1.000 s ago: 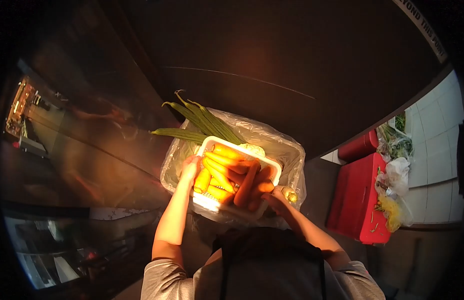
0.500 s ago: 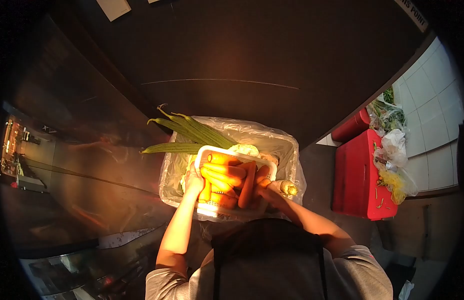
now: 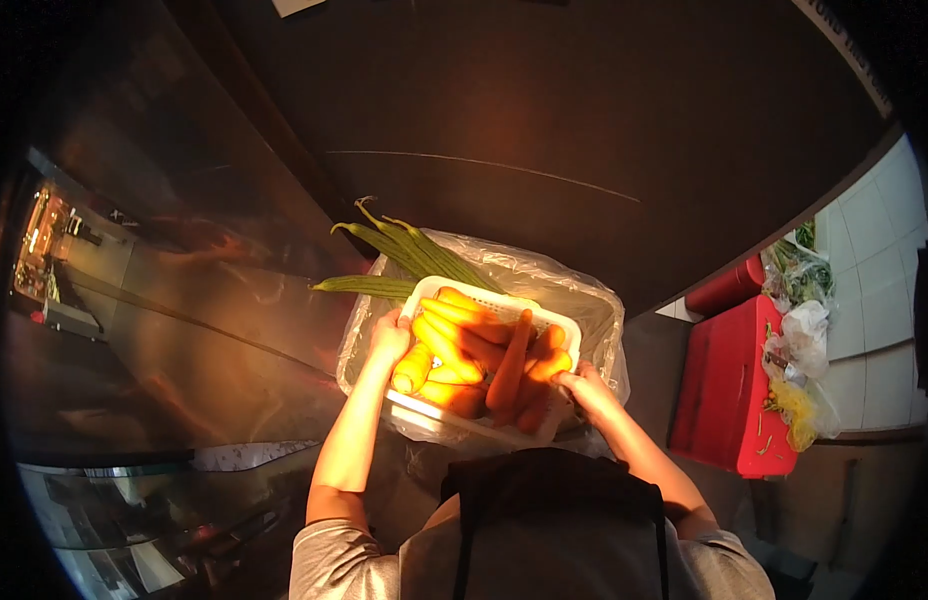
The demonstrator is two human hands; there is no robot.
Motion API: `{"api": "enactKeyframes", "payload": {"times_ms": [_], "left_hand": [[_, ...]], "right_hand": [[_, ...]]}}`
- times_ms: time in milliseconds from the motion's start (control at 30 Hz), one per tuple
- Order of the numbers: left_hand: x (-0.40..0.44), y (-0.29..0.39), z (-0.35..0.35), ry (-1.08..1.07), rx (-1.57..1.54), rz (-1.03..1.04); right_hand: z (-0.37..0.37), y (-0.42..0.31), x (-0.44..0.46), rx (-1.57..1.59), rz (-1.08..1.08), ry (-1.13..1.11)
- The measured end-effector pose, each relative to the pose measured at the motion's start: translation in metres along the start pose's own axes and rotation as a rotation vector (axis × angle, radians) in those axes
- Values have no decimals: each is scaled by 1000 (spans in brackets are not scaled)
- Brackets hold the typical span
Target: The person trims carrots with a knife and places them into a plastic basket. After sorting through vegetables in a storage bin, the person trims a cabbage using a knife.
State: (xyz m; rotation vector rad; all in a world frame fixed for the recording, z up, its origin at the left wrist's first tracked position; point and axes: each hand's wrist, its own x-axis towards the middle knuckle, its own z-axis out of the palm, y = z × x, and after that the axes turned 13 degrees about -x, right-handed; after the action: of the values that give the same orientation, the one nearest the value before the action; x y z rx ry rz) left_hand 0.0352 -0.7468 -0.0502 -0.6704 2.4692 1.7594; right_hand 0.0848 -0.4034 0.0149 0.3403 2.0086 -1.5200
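A white plastic basket filled with orange carrots is held in front of me, slightly tilted. My left hand is closed on its left rim. At the right side, my right hand grips the basket by its rim, with the thumb close to the carrots. Below and behind the basket is a larger crate lined with clear plastic. Long green ridged gourds stick out over that crate's back left edge. The basket hides most of what lies inside the crate.
To the right stands a red cooler-like box, with plastic bags and greens beside it. A shiny metal surface runs along the left. A dark panel rises behind the crate.
The basket has moved right relative to the crate and tilted, with both hands on it. Pale vegetables seen behind and beside it are now covered. My view has turned somewhat.
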Motion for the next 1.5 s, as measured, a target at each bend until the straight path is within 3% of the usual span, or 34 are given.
{"api": "enactKeyframes", "payload": {"times_ms": [100, 200, 233, 267, 333, 400, 433, 467, 500, 533, 600, 700, 767, 833, 900, 967, 1000, 1033, 1133, 1167, 1267, 1400, 1500], "left_hand": [[5, 8, -8, -63, -150, 66], [-36, 86, -5, -244, -398, 90], [-20, 59, 8, -648, -1069, 236], [-45, 100, 5, -557, -529, 457], [-39, 102, 45, -658, -764, 327], [-11, 78, 94, -742, -846, 178], [-44, 133, 92, -518, -572, -75], [-49, 135, 109, -453, -670, -131], [-43, 116, 132, -493, -809, -75], [-41, 112, 150, -459, -773, 124], [-47, 121, 160, -333, -506, -41], [-28, 72, 191, -275, -499, 113], [-19, 64, 180, -522, -650, -31], [-2, 45, 161, -626, -572, -63], [26, 14, 141, -574, -331, -19], [27, 1, 103, -344, 45, -5], [32, -10, 101, -210, 516, -120], [64, -106, 117, -76, 489, -33], [39, -56, 88, -41, 473, -62], [40, -63, 95, -36, 434, 38], [29, -76, 110, -51, 181, -44], [-36, -80, 120, 70, 484, 264], [-91, -48, 101, -309, 631, 47]], "right_hand": [[-23, -17, -9, -29, -51, 45], [-72, -24, -7, -54, -163, 147], [-84, -35, -9, 84, -262, 122], [-96, -44, -11, 228, -357, 98], [-141, -29, 8, 379, -293, 218], [-167, -36, 7, 219, -286, 327], [-157, -56, -6, 84, -226, 408], [-164, -50, 2, 81, -224, 430], [-179, -33, 17, 79, -224, 453], [-192, -15, 33, 74, -225, 474], [-211, 23, 62, -43, -245, 555], [-199, 42, 73, 30, -191, 614], [-198, 45, 79, 43, -203, 625], [-197, 45, 77, 32, -203, 668], [-194, 41, 78, 4, -208, 712], [-191, 42, 78, -23, -225, 734], [-191, 41, 76, -27, -205, 737], [-189, 39, 75, -30, -188, 737], [-187, 34, 73, -49, -149, 740], [-188, 36, 74, -57, -149, 734], [-191, 37, 76, -59, -147, 712], [-194, 43, 80, -50, -161, 703], [-195, 45, 83, -51, -168, 696]]}}
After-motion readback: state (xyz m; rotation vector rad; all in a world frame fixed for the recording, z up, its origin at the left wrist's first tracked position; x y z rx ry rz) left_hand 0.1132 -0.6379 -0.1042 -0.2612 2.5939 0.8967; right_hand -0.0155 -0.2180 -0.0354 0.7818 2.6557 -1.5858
